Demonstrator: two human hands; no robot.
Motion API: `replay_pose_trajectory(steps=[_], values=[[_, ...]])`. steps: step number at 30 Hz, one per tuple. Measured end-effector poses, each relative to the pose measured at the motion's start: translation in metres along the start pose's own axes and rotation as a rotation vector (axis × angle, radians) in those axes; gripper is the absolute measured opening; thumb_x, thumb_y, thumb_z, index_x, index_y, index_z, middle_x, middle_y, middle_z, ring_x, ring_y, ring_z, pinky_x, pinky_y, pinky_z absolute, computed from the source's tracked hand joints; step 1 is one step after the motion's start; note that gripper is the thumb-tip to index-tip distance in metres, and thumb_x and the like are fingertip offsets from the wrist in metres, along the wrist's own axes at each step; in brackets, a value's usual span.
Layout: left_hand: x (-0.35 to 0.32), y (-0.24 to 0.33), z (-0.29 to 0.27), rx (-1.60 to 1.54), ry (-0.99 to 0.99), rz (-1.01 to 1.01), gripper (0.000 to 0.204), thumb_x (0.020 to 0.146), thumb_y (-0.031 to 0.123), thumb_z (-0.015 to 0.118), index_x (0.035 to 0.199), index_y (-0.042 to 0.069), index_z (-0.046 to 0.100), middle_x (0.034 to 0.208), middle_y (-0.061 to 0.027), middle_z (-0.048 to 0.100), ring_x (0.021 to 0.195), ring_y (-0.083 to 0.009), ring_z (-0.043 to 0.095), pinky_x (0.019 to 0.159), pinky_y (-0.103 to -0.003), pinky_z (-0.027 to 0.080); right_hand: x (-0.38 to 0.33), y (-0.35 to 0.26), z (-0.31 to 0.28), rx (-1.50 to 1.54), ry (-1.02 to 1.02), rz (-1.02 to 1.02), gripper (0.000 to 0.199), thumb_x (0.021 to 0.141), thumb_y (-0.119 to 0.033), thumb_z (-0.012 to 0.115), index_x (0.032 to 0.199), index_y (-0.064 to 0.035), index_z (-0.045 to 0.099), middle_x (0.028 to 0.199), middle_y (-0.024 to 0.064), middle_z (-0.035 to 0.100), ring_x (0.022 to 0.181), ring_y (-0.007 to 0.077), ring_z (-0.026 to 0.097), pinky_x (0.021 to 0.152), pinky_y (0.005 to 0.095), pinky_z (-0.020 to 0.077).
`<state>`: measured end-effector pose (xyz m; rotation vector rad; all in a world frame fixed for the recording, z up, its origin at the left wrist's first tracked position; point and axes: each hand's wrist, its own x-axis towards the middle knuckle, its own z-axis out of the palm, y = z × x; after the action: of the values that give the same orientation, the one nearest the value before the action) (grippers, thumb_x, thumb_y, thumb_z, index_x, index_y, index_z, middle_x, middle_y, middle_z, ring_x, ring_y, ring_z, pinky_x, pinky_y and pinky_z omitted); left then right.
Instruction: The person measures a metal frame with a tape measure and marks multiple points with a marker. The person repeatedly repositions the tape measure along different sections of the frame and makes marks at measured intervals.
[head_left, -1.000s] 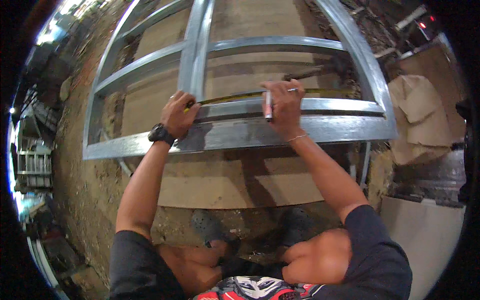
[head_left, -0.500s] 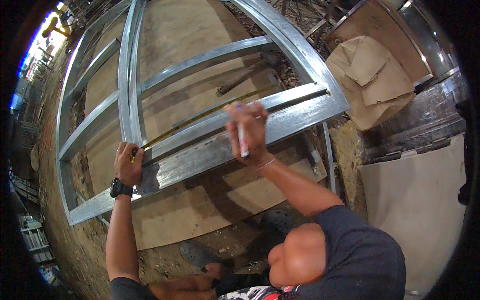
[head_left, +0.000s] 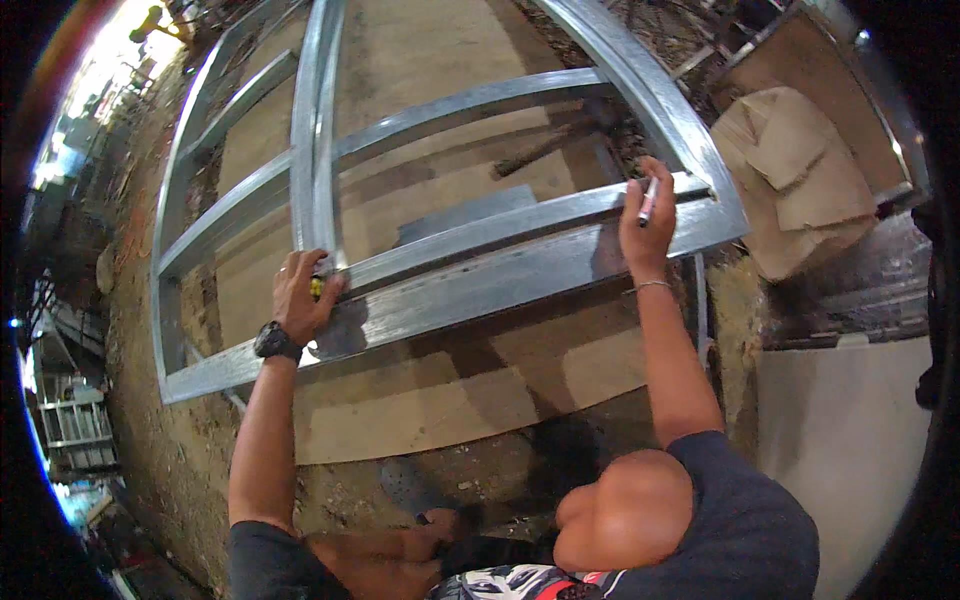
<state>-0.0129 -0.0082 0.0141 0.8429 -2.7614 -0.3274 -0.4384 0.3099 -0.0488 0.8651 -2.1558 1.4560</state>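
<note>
While the left hand [head_left: 303, 292] has its grip closed round a yellow tape measure [head_left: 317, 286] at the near side of a metal frame [head_left: 470, 292], left of centre, the right hand [head_left: 647, 232] grasps a marker pen [head_left: 648, 203] by that side's right end. Brown sheeting [head_left: 480, 415]: beneath the frame. Folded brown cardboard [head_left: 795, 185]: right.

Left arm [head_left: 263, 440] and right arm [head_left: 682, 360] are stretched from near toward far. Left hand [head_left: 301, 298] is held curled at left; right hand [head_left: 648, 222] curled at right, slightly farther, well apart.
</note>
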Motion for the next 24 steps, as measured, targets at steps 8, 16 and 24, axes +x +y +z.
replay_pose_trajectory(steps=[8, 16, 24], values=[[0.004, 0.002, -0.004, 0.073, 0.021, 0.074, 0.050, 0.103, 0.035, 0.067, 0.148, 0.013, 0.060, 0.148, -0.0208, 0.059, 0.134, -0.0435, 0.058, 0.121, -0.055, 0.036, 0.002, -0.001, -0.005, 0.000, -0.092, 0.043, 0.036, 0.106, -0.012, 0.064, 0.140, -0.0006, 0.061, 0.131, 0.0205, 0.073, 0.126, 0.0357, 0.069, 0.112, 0.0454, 0.0492], [0.073, 0.017, 0.003, -0.255, -0.511, 0.120, 0.031, 0.102, 0.033, 0.074, 0.116, 0.007, 0.082, 0.104, -0.0087, 0.081, 0.106, -0.0244, 0.074, 0.113, -0.045, 0.045, 0.004, 0.000, -0.006, -0.138, -0.253, -0.026, 0.027, 0.108, -0.018, 0.064, 0.133, -0.0076, 0.066, 0.123, 0.0116, 0.076, 0.115, 0.0320, 0.069, 0.109, 0.0451, 0.0467], [0.123, 0.020, 0.016, -0.400, -0.787, 0.014, 0.051, 0.093, 0.052, 0.086, 0.086, 0.002, 0.077, 0.070, -0.0005, 0.061, 0.068, -0.0110, 0.054, 0.062, -0.035, 0.045, 0.006, -0.003, 0.003, -0.193, -0.217, -0.066, 0.024, 0.108, -0.019, 0.064, 0.129, -0.0090, 0.068, 0.104, 0.0085, 0.075, 0.106, 0.0306, 0.068, 0.104, 0.0457, 0.0476]])
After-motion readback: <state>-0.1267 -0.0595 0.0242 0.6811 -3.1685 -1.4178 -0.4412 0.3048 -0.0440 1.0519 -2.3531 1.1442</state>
